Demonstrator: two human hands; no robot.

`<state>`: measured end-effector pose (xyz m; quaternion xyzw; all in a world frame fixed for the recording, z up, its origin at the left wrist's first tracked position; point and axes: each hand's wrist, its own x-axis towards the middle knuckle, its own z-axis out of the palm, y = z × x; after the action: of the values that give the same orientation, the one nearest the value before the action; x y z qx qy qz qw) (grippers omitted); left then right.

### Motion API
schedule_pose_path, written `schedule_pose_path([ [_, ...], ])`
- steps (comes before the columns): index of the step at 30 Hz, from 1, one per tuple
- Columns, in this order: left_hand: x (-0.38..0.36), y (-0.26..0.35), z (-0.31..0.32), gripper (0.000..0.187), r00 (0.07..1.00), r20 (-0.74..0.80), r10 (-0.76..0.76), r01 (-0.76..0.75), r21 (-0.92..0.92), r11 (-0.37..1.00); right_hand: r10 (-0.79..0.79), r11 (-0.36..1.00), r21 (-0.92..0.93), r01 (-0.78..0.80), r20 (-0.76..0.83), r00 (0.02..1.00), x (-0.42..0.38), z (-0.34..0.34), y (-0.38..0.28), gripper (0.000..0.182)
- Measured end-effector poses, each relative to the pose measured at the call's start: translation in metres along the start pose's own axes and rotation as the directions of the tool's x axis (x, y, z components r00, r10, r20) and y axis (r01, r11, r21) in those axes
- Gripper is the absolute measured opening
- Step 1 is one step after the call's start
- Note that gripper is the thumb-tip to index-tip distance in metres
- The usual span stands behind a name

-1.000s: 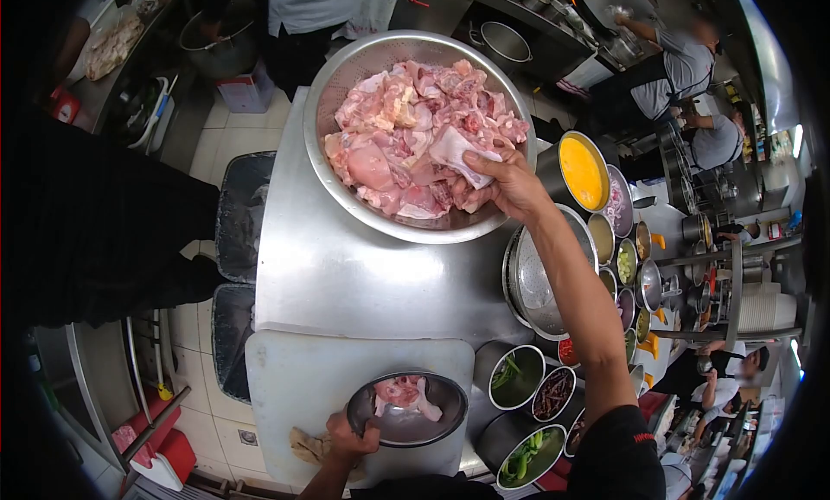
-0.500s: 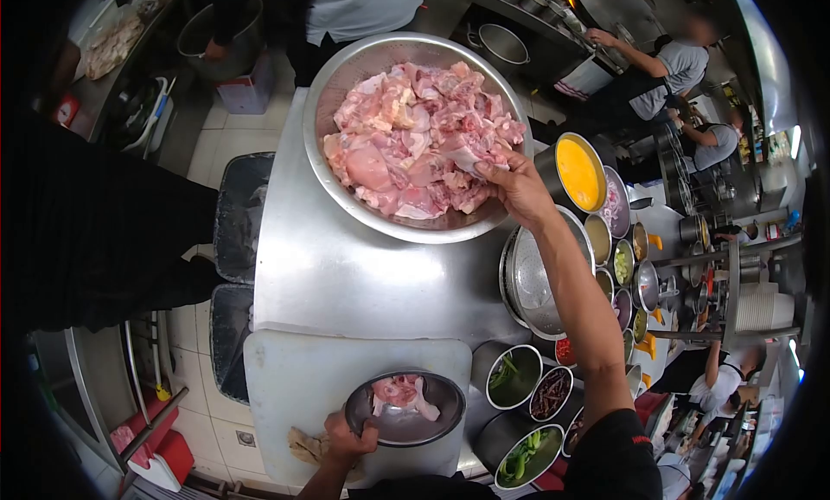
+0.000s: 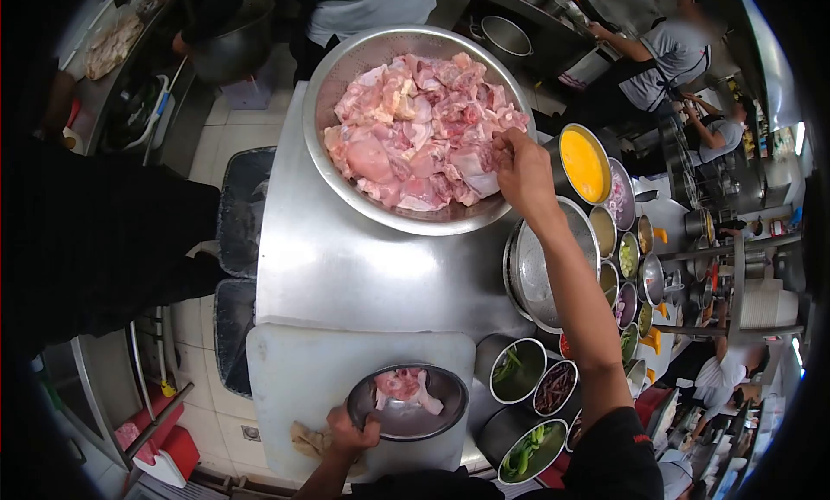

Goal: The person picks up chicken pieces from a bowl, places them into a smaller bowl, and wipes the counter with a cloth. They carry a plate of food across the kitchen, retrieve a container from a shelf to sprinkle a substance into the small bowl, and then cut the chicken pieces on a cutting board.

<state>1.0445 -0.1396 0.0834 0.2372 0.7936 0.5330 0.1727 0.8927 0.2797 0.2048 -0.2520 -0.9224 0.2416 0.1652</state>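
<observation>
Right hand (image 3: 521,171) reaches into the large round steel colander (image 3: 346,67) of raw pink chicken pieces (image 3: 415,128) — fingers curled among them, grip indeterminate. Left hand (image 3: 353,432) grips the small steel bowl (image 3: 445,394) on the white cutting board (image 3: 294,370), near counter (image 3: 346,266) edge.

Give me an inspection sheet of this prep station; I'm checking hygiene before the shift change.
Surface: steel counter with a white cutting board at its near end.
Job's things: large steel bowl heaped with raw chicken pieces; small steel bowl on the board holding a few pieces.
Clutter: cloth on the board; containers of yellow liquid, greens and other ingredients to the right; a colander.
Hands: right hand in the large bowl on the chicken; left hand gripping the small bowl's rim.
Cables: nothing seen.
Surroundings: other people at stoves; tiled floor.
</observation>
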Motion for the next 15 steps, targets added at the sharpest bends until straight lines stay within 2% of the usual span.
schedule_pose_path([
  [1,0.001,0.0,0.001,0.031,1.0,-0.017,0.007,-0.007,-0.012,1.0,-0.069,0.996,-0.061,0.066,-0.046,0.997,0.001,0.005,0.003,0.012],
  [5,0.001,0.002,0.001,0.028,1.0,-0.027,-0.01,0.009,-0.024,1.0,-0.144,0.989,0.009,0.146,-0.124,0.982,-0.009,0.009,-0.013,0.016],
  [7,0.0,-0.002,0.001,0.021,1.0,-0.011,-0.01,0.01,-0.004,1.0,-0.28,0.96,-0.063,0.273,-0.247,0.928,-0.022,0.006,-0.026,0.018],
  [9,-0.005,-0.003,0.0,0.011,0.998,-0.005,-0.06,0.059,-0.051,0.997,-0.294,0.955,-0.025,0.296,-0.217,0.931,-0.038,0.0,-0.035,0.018],
  [10,-0.005,-0.003,-0.002,0.01,0.997,0.018,-0.076,0.077,-0.051,0.996,-0.239,0.958,0.104,0.265,-0.214,0.947,-0.047,-0.001,-0.041,0.016],
  [11,-0.001,0.0,-0.003,0.009,0.997,0.001,-0.079,0.079,-0.053,0.995,-0.232,0.955,0.139,0.262,-0.204,0.951,-0.058,-0.004,-0.045,0.014],
  [14,0.003,0.005,-0.001,0.013,0.995,-0.034,-0.098,0.093,-0.123,0.988,-0.177,0.971,0.14,0.194,-0.127,0.976,-0.108,-0.02,-0.068,0.012],
  [15,0.004,0.005,0.0,0.015,0.995,-0.05,-0.087,0.078,-0.167,0.983,-0.143,0.977,0.154,0.149,-0.044,0.989,-0.125,-0.024,-0.072,0.011],
])
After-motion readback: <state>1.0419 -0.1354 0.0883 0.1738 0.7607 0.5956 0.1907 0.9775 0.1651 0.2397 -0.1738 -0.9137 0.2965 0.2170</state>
